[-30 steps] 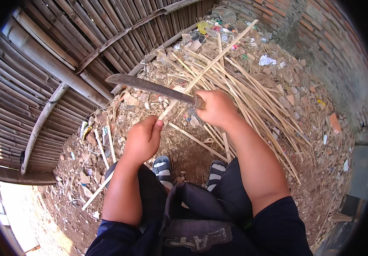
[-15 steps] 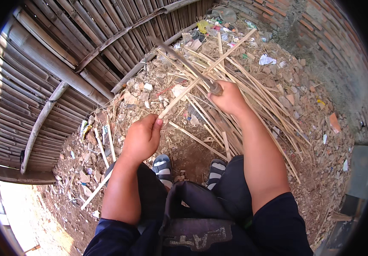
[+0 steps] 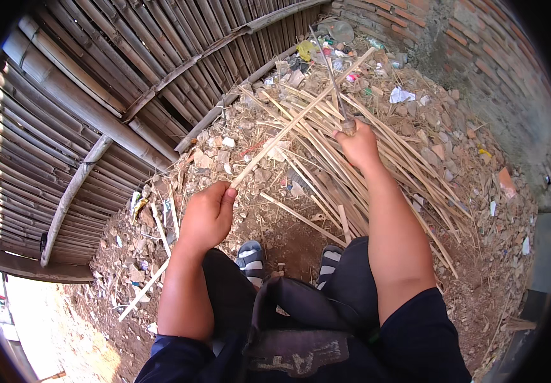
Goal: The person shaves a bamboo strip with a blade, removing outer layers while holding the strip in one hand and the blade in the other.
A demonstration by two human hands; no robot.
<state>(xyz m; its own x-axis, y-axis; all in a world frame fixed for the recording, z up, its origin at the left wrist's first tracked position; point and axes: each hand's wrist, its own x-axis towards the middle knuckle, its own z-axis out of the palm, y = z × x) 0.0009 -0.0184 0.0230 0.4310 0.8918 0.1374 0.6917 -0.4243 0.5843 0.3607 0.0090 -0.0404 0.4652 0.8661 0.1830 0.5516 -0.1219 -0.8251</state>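
Note:
My left hand (image 3: pixel 208 216) is closed around the near end of a long pale bamboo strip (image 3: pixel 294 121) that slants up and away to the right. Farther out, my right hand (image 3: pixel 357 145) grips the handle of a long knife (image 3: pixel 329 76). Its thin dark blade points away from me, over the pile of split bamboo strips (image 3: pixel 358 172), and crosses the held strip near its far half. Both hands are above the dirt in front of my knees.
A bamboo slat fence (image 3: pixel 96 108) fills the left and top. A brick wall (image 3: pixel 479 57) stands at the right. Rubble, litter and loose strips cover the ground (image 3: pixel 473 179). My striped sandals (image 3: pixel 250 258) show between my knees.
My right hand has moved away from me and swung the knife from lying crosswise, pointing left, to pointing straight away. My left hand has kept its hold on the strip.

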